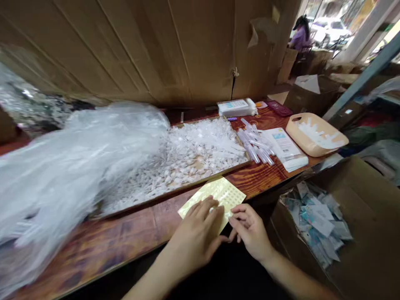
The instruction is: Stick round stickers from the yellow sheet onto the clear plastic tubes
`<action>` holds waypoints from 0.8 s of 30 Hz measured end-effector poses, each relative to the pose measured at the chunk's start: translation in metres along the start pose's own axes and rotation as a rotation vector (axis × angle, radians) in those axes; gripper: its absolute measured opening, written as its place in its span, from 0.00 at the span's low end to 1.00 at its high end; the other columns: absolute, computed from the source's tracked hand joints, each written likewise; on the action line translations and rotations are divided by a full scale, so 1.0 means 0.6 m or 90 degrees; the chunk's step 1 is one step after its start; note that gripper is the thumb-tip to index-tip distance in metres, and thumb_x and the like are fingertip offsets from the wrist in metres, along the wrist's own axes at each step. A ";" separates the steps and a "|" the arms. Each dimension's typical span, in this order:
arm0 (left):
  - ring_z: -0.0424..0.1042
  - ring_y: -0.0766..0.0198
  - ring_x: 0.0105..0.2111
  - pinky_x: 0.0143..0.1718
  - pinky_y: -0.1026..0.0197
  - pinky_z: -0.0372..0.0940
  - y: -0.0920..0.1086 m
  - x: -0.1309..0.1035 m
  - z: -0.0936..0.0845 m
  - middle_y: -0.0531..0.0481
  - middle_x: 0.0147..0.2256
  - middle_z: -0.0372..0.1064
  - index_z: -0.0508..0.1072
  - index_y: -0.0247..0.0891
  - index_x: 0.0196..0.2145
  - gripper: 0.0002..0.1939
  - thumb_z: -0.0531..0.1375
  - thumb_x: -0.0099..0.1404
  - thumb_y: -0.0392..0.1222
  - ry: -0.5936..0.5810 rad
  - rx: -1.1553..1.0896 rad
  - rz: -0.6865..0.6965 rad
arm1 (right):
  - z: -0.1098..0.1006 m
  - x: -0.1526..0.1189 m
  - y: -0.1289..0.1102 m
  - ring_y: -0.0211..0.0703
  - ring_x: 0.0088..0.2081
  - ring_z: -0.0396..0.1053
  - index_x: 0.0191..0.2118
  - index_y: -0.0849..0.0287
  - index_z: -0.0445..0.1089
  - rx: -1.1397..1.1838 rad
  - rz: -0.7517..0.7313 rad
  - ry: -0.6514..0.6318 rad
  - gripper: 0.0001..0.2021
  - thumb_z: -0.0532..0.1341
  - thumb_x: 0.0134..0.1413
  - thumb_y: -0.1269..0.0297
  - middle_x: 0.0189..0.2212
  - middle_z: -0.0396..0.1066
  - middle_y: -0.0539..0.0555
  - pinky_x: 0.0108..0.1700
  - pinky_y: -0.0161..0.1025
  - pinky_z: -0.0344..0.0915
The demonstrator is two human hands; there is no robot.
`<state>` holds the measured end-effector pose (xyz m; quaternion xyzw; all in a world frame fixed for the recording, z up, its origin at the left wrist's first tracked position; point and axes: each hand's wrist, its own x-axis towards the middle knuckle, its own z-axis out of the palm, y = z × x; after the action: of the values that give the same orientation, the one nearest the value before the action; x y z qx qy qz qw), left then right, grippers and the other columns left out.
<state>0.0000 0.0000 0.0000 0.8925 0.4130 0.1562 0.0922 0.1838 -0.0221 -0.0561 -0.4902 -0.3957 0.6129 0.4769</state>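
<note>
A pale yellow sheet of small round stickers lies at the table's front edge, slightly over it. My left hand rests flat on the sheet with its fingers stretched out, covering part of it. At the sheet's right edge is my right hand, its thumb and forefinger drawn together in a pinch. Whatever is between those fingertips is too small to make out. Just behind the sheet, a shallow cardboard tray holds a heap of small clear plastic pieces.
Clear plastic film covers the tray's left part. To the right are clear tubes, a stack of printed cards and a beige basket with white pieces. Below stands a cardboard box with small packets. A person sits far back.
</note>
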 end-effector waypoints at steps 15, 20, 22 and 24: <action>0.82 0.57 0.41 0.52 0.55 0.75 0.044 0.010 0.035 0.44 0.39 0.79 0.72 0.35 0.45 0.08 0.58 0.69 0.30 0.253 0.046 0.026 | -0.018 0.005 -0.013 0.33 0.24 0.65 0.32 0.60 0.68 0.046 0.059 -0.052 0.24 0.70 0.48 0.42 0.23 0.66 0.46 0.26 0.31 0.60; 0.82 0.56 0.43 0.51 0.58 0.75 0.060 0.018 0.040 0.43 0.40 0.80 0.73 0.34 0.45 0.09 0.58 0.69 0.28 0.251 0.045 0.026 | -0.020 0.009 -0.016 0.33 0.23 0.62 0.29 0.60 0.69 0.036 0.066 -0.043 0.22 0.69 0.49 0.44 0.20 0.64 0.45 0.28 0.33 0.59; 0.82 0.56 0.43 0.50 0.59 0.76 0.064 0.020 0.040 0.42 0.40 0.80 0.73 0.34 0.44 0.08 0.58 0.69 0.29 0.248 0.040 0.020 | -0.023 0.012 -0.016 0.33 0.22 0.62 0.28 0.60 0.69 0.024 0.076 -0.031 0.21 0.67 0.50 0.44 0.18 0.64 0.45 0.28 0.33 0.58; 0.82 0.56 0.43 0.48 0.58 0.77 0.066 0.022 0.042 0.42 0.40 0.80 0.73 0.34 0.45 0.08 0.58 0.69 0.30 0.250 0.038 0.009 | -0.026 0.015 -0.016 0.34 0.22 0.62 0.27 0.60 0.68 0.027 0.086 -0.042 0.22 0.66 0.50 0.43 0.18 0.65 0.46 0.27 0.34 0.58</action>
<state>0.0450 -0.0165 -0.0091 0.8501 0.4211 0.3156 -0.0177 0.2003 -0.0111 -0.0520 -0.4850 -0.3642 0.6679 0.4313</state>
